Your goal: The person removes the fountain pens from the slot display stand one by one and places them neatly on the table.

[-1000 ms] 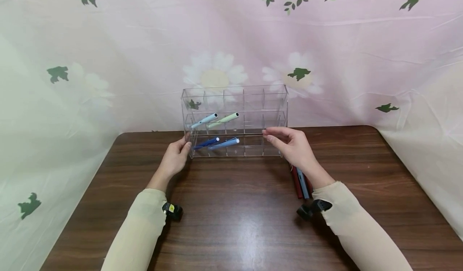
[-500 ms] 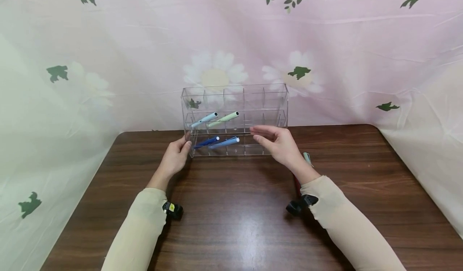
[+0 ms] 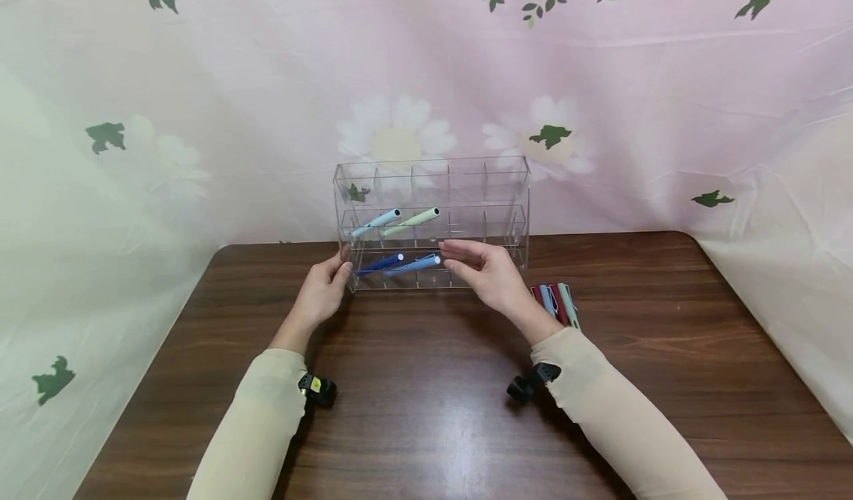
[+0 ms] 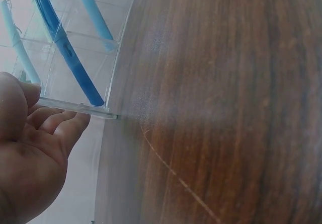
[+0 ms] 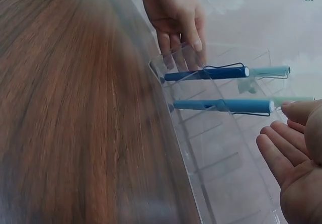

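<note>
Right at the table's far edge stands a clear acrylic rack (image 3: 432, 222), three stepped tiers of small square cells with thin glossy walls. Four slim round pens lean in its left cells: a pale blue pen (image 3: 377, 222) and a pale green pen (image 3: 412, 221) in the middle tier, a dark blue pen (image 3: 380, 264) and a mid-blue pen (image 3: 413, 264) in the bottom one, each with a wire clip. The left hand (image 3: 322, 290) rests against the rack's left end, fingers loosely bent along the wall and thumb by the front corner; I cannot tell whether it truly grips. The right hand (image 3: 485, 272) hovers in front of the bottom tier, fingers straight and relaxed, holding nothing, its fingertips (image 5: 292, 108) just beside the mid-blue pen's end. Both arms wear smooth beige sleeves. Four more pens (image 3: 554, 301) lie side by side on the dark wood-grain table (image 3: 426, 426), near the right wrist. Behind hangs a creased pink floral cloth (image 3: 600, 78).
</note>
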Demonstrator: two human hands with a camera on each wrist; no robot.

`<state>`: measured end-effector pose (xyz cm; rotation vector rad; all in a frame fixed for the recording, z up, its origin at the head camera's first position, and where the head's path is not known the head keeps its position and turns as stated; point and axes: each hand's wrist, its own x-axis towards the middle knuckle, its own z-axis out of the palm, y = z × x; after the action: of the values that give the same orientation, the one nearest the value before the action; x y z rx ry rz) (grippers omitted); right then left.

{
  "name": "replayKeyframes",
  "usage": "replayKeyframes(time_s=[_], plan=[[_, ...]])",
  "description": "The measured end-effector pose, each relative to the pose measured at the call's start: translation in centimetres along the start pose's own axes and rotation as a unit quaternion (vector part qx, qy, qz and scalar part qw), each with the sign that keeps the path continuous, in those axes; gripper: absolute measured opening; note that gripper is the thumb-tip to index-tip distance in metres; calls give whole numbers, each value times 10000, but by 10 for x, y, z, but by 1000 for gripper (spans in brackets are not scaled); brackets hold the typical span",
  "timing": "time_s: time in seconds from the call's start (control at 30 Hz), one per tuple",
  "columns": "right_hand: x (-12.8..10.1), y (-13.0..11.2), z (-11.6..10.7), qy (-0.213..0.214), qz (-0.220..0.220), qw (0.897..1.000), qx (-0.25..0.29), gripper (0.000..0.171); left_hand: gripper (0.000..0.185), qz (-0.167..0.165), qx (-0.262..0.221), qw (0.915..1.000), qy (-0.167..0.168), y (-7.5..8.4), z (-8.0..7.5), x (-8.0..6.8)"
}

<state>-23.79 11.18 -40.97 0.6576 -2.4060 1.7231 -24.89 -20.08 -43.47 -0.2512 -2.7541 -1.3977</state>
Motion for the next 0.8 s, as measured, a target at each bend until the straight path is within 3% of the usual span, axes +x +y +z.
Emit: replayKeyframes(time_s=[0.47, 0.8], plan=[[7, 1, 20, -33, 107, 9998, -186, 30, 47, -22, -4, 10000, -8, 0, 0, 0], [6, 2, 21, 117, 150, 9988, -456, 25, 47, -46, 10, 10000, -36, 0, 1, -1]])
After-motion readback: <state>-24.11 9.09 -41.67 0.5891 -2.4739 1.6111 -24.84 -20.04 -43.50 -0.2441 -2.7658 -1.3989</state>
